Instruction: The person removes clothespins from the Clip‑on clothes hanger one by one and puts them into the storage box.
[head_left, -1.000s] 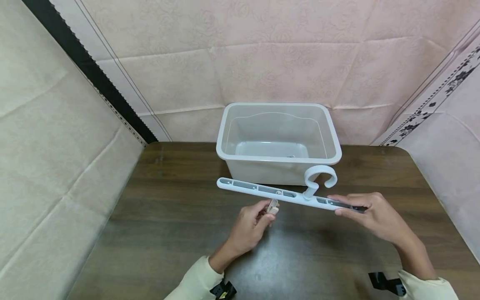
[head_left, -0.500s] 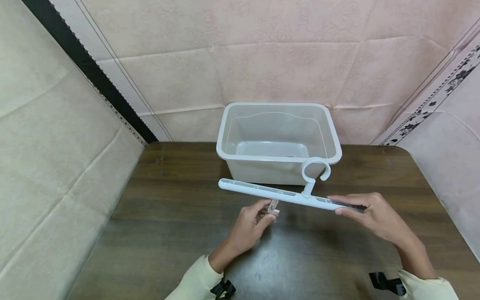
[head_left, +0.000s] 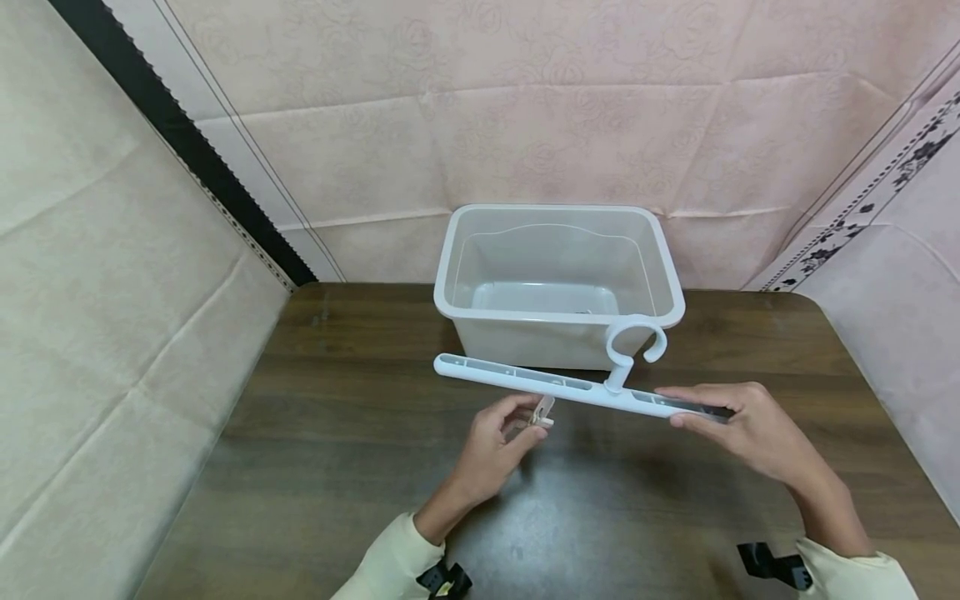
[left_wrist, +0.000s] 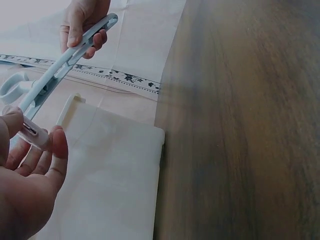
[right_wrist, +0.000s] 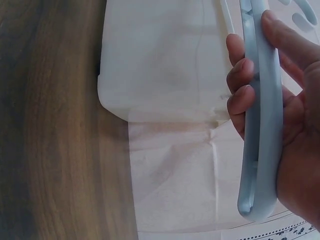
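My right hand (head_left: pixel 757 433) grips one end of a light blue clothes hanger (head_left: pixel 517 382), thumb on one side and fingers curled round the other, as the right wrist view shows. The hanger is held above the table, its bar slanting and its hook (head_left: pixel 617 346) pointing up in front of the bin. Just under the middle of the bar, my left hand (head_left: pixel 486 450) pinches a small whitish clip (left_wrist: pixel 34 134) between thumb and fingers. The clip's upper end meets the bar; whether it is attached there I cannot tell.
A pale grey plastic bin (head_left: pixel 457 267) stands at the back of the brown wooden table (head_left: pixel 337 433), right behind the hanger. Pale patterned cloth (head_left: pixel 562 133) lines the back and both sides.
The hanger has rolled a little, so its hook has swung up and away. In my left hand the clip has turned, and that hand has shifted slightly left.
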